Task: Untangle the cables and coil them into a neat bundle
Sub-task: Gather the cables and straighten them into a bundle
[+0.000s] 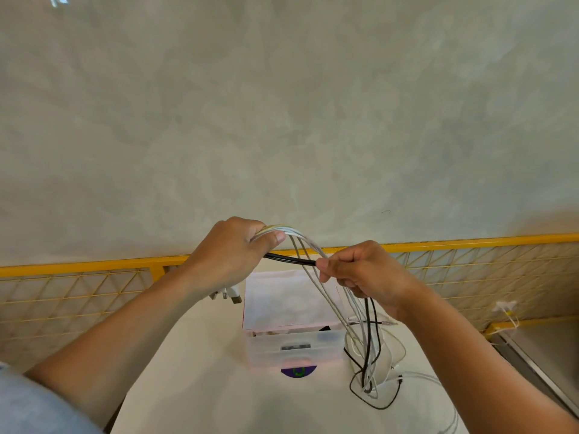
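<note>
L hand (232,255) fingers curled, gripping white cables (308,250) w/ thumb on top; R hand (360,274) pinches black cable (291,260) btwn thumb & fingertips.

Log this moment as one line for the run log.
left hand grips white cables | right hand pinches black cable | slack heaped on table beside box | coil not done

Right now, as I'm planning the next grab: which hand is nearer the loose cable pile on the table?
Right. The right hand hangs almost directly above the pile, pinching the black cable; the left hand grips white cables farther up and left.
</note>
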Tool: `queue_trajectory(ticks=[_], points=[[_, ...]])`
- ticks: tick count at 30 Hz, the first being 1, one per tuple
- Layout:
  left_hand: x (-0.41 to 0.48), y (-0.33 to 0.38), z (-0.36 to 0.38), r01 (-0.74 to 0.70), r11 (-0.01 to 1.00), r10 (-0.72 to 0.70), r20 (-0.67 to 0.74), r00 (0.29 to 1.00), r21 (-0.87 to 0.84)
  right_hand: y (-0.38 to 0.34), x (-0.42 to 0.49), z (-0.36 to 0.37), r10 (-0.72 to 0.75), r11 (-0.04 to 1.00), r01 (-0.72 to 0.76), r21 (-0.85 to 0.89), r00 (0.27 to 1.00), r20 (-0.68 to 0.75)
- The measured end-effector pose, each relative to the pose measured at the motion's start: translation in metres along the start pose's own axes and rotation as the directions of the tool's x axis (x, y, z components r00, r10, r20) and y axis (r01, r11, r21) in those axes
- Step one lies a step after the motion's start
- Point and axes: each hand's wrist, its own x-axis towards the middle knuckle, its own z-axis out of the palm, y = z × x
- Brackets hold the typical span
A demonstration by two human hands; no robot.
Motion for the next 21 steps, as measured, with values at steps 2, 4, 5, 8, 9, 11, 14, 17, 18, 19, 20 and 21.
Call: queue_trajectory(ticks=[2, 4, 5, 8, 9, 11, 14, 17, 18, 19, 20, 21], points=[[-0.001, -0.003, -0.002, 0.018, 1.000, -0.018, -0.005, 1.000, 0.004, 0.007, 0.001, -0.005, 0.013, 1.000, -0.013, -0.013, 1.000, -0.023], [-0.001, -0.006, -0.004, 0.034, 0.999, -0.034, -0.006, 0.999, 0.009, 0.015, 0.004, -0.010, 0.009, 1.000, -0.009, -0.015, 0.999, -0.039], [-0.002, -0.008, -0.004, 0.040, 0.999, -0.040, -0.005, 0.999, 0.015, 0.020, 0.005, -0.012, 0.009, 1.000, -0.009, -0.013, 0.999, -0.046], [-0.002, -0.011, -0.005, 0.056, 0.997, -0.056, -0.002, 0.998, 0.043, 0.033, 0.009, -0.016, 0.024, 1.000, -0.024, -0.012, 0.998, -0.059], [-0.002, -0.013, -0.006, 0.061, 0.997, -0.061, -0.002, 0.998, 0.045, 0.038, 0.011, -0.017, 0.036, 0.999, -0.037, -0.019, 0.997, -0.071], [-0.002, -0.016, -0.007, 0.066, 0.997, -0.066, -0.006, 0.998, 0.046, 0.047, 0.014, -0.021, 0.064, 0.997, -0.067, -0.030, 0.992, -0.109], [-0.001, -0.022, -0.008, 0.071, 0.996, -0.071, -0.013, 0.997, 0.051, 0.062, 0.017, -0.029, 0.103, 0.992, -0.114, -0.060, 0.980, -0.168], [-0.001, -0.026, -0.007, 0.074, 0.996, -0.073, -0.020, 0.997, 0.059, 0.074, 0.018, -0.034, 0.129, 0.984, -0.149, -0.094, 0.973, -0.193], [-0.001, -0.026, -0.007, 0.073, 0.995, -0.072, -0.021, 0.997, 0.060, 0.078, 0.018, -0.035, 0.137, 0.982, -0.159, -0.097, 0.970, -0.203], [-0.001, -0.025, -0.006, 0.073, 0.995, -0.072, -0.021, 0.997, 0.062, 0.081, 0.019, -0.036, 0.147, 0.980, -0.172, -0.101, 0.965, -0.215], [-0.001, -0.025, -0.006, 0.074, 0.995, -0.073, -0.020, 0.997, 0.063, 0.084, 0.020, -0.036, 0.155, 0.978, -0.181, -0.103, 0.962, -0.223], [-0.001, -0.025, -0.006, 0.077, 0.995, -0.076, -0.019, 0.997, 0.063, 0.087, 0.021, -0.037, 0.162, 0.976, -0.189, -0.104, 0.960, -0.228]])
